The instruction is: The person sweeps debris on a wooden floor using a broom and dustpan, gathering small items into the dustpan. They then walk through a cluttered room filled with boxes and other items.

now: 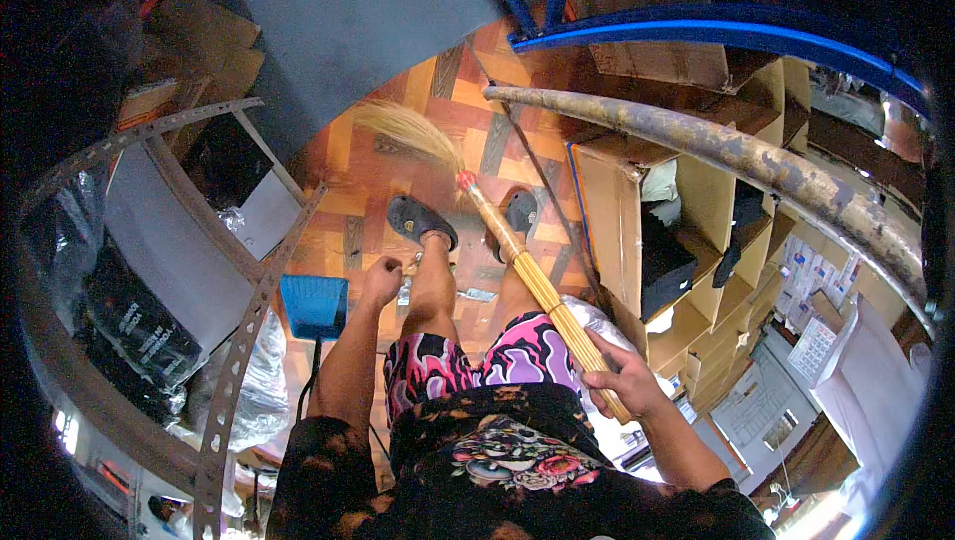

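My right hand is closed around the upper end of a soft broom with a bundled yellow handle. The broom slants across my legs, and its straw bristles spread over the parquet floor beyond my feet. My left hand hangs beside my left shin with its fingers curled and nothing visible in them. A blue dustpan with a dark handle stands to the left of that forearm. Scraps of clear plastic lie on the floor between and near my feet.
A slotted metal rack with plastic-wrapped goods is at my left. Cardboard compartments holding dark items line the right. A worn metal pole and a blue metal beam cross the upper right. A grey surface lies ahead.
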Demonstrator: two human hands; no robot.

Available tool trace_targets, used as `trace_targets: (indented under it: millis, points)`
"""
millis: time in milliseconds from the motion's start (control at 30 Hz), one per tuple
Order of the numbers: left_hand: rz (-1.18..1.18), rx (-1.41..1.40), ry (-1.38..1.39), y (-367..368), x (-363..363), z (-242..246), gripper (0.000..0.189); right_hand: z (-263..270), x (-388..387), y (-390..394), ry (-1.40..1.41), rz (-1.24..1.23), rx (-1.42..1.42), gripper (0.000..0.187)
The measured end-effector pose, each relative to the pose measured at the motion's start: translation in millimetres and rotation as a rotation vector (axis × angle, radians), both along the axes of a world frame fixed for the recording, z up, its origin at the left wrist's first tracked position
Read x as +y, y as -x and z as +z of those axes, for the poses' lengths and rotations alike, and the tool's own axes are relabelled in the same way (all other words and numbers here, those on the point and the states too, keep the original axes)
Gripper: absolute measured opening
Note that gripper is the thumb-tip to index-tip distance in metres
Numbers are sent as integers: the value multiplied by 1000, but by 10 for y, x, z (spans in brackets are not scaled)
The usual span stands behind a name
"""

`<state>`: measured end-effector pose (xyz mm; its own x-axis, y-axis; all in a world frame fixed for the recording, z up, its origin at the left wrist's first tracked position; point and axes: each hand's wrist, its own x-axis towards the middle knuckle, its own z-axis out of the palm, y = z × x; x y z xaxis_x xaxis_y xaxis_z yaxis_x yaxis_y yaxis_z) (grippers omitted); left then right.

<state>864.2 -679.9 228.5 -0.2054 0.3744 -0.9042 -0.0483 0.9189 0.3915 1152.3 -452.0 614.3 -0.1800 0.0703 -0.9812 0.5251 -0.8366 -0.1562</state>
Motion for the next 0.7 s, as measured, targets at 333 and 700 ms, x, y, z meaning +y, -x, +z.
trace_targets:
  millis: [333,700]
  points:
    - [235,13,-21,406,-409,-74,29,-2011,486,2006,97,-443,138,54]
    - [367,15,92,281,-473,90,28,-2849,1057,3141,-169,-704,282,8]
